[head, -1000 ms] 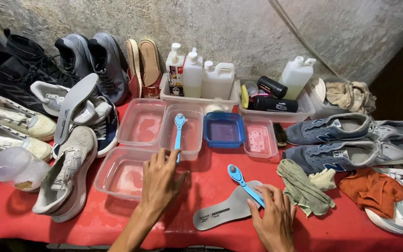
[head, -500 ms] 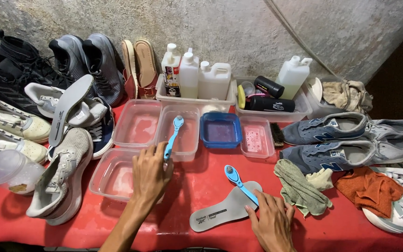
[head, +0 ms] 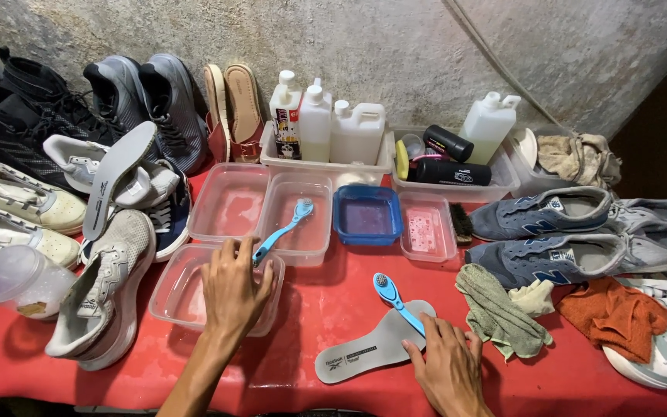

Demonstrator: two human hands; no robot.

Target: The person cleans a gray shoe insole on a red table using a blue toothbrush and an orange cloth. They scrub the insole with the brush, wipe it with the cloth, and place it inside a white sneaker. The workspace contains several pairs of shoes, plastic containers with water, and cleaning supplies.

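Red table (head: 318,309), slim blue brush (head: 281,232), grey insole (head: 372,351)

Rough grey mottled concrete wall (head: 395,46) behind; red-covered table (head: 333,309); thin cable (head: 496,66) slanting down wall; dim light.

Even, moderately bright overhead light; soft shadows under the hands; dark corners at left and right; sharp focus; slight wide-angle edge curvature.

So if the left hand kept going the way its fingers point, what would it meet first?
The left hand holds a blue brush over a clear tub. Going straight on, it would probably meet that tub's near rim first; depth is unclear.
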